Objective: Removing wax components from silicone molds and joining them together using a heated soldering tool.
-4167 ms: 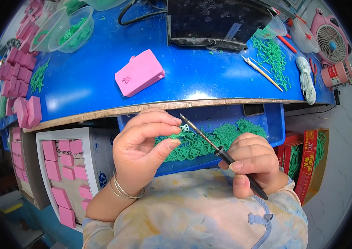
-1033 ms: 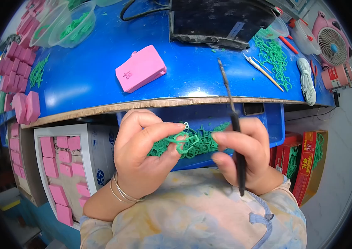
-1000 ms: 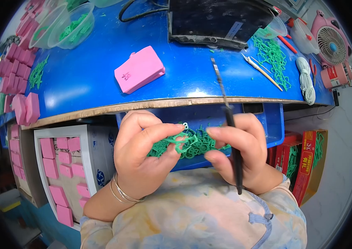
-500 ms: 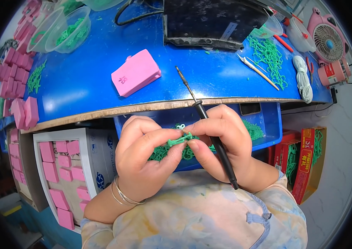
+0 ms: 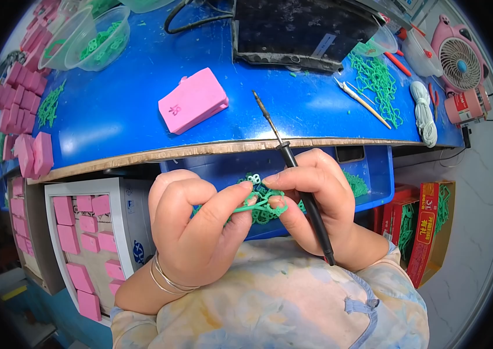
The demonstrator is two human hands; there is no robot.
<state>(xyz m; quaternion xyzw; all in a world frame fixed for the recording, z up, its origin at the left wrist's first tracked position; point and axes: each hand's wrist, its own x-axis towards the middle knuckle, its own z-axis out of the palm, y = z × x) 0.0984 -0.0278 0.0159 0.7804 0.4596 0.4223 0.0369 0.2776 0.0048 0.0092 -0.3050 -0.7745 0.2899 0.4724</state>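
At eight o'clock, pink blocks point(image 5: 80, 277) were set in a white-framed box point(image 5: 118, 256). The left hand point(image 5: 191, 230) was brought in from seven o'clock, its wrist ringed with silver bangles point(image 5: 166, 278). Its fingers were curled, the forefinger and thumb pointed toward two o'clock and pinched on the left part of a green looped piece point(image 5: 245, 207). This piece was held between the two hands, at two to three o'clock from the left palm and nine o'clock from the right one. A pale looped bit point(image 5: 253, 179) was seen just above the fingertips; whether it was joined to the green piece could not be told.

The right hand point(image 5: 323, 200) was angled in from four o'clock, its forefinger and thumb closed on the piece's right end. Across the same hand a black-handled tool point(image 5: 309, 210) was gripped, its thin metal tip aimed at eleven o'clock and its butt at five. Beyond the hands, green pieces point(image 5: 355, 183) were held in a blue tray point(image 5: 380, 168).
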